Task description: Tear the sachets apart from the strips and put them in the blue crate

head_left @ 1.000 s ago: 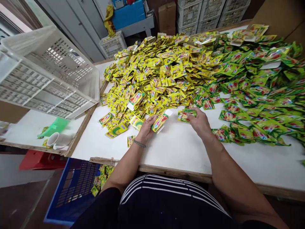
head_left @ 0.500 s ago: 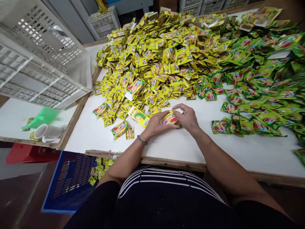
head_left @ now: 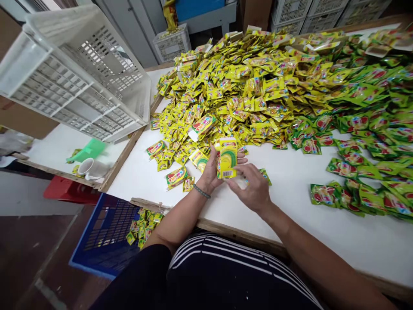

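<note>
A small yellow candy box point(head_left: 227, 157) with a green ring print and a barcode stands tilted in my left hand point(head_left: 211, 172), with its white flap end up. My left fingers reach behind it and my thumb lies along its left side. My right hand point(head_left: 254, 189) is at the box's lower right corner, thumb below and index finger at the side. A green sachet point(head_left: 266, 176) lies partly hidden behind my right hand. Left of my left hand are another yellow box point(head_left: 198, 159), a filled box point(head_left: 177, 177) and a single yellow sachet point(head_left: 189, 184).
A big heap of yellow sachets point(head_left: 232, 94) covers the back of the white table point(head_left: 287, 168). Green sachets point(head_left: 371, 125) spread on the right. A white crate point(head_left: 87, 99) stands tilted at left, near a white cup point(head_left: 93, 168). Below is a blue crate point(head_left: 106, 232) with sachets.
The box from between both hands is now raised upright in my left hand, its barcode side toward me. My right hand has moved to its lower corner. The camera view has shifted left.
</note>
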A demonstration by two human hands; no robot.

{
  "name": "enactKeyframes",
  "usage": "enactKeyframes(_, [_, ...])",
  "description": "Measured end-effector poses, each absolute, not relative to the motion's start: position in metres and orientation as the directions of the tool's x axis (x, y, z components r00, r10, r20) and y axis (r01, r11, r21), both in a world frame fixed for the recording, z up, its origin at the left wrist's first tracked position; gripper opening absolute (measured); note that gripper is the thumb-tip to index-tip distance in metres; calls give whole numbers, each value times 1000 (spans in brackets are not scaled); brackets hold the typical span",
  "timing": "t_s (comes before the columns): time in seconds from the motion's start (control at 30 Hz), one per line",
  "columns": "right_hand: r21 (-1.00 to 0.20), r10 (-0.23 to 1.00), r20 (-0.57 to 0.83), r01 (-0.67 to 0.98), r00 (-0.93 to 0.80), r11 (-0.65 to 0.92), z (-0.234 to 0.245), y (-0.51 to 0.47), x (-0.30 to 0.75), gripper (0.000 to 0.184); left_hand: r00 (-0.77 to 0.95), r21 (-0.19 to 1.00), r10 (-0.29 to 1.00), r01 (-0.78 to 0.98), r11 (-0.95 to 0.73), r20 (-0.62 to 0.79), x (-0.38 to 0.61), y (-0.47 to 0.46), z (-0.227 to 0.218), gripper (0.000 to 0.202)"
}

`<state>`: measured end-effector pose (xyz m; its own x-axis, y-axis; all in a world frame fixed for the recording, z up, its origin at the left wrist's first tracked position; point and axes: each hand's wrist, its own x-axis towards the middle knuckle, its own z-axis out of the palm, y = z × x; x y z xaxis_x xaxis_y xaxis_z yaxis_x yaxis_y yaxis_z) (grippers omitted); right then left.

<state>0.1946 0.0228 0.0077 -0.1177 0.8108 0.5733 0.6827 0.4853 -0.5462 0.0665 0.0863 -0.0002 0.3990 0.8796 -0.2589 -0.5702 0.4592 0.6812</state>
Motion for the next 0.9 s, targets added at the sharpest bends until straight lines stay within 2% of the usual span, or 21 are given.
enactKeyframes(0.13, [-285, 688, 671, 760, -277, 584, 0, 17, 180, 27, 395, 714, 884, -542, 444, -251, 67, 86, 4, 82])
enactKeyframes(0.23, [-197, 679, 669, 809, -302, 553, 0, 15, 177, 28, 440, 713, 862, -518, 473, -252, 67, 84, 5, 82])
enactKeyframes(0.33, [-200, 700, 653, 827, -288, 526, 2, 13, 176, 27, 476, 705, 853, -529, 472, -214, 68, 84, 2, 81])
enactKeyframes(0.5, [-251, 712, 658, 821, -243, 512, 4, 11, 175, 29, 434, 726, 891, -569, 387, -134, 69, 83, -4, 77])
enactKeyframes(0.67, [-294, 727, 660, 826, -188, 480, 7, 13, 175, 19, 396, 754, 915, -580, 308, -69, 71, 78, 2, 67])
enactKeyframes(0.9, [-338, 739, 666, 840, -105, 424, 9, 16, 177, 12, 326, 822, 941, -509, 256, -91, 76, 68, 6, 65])
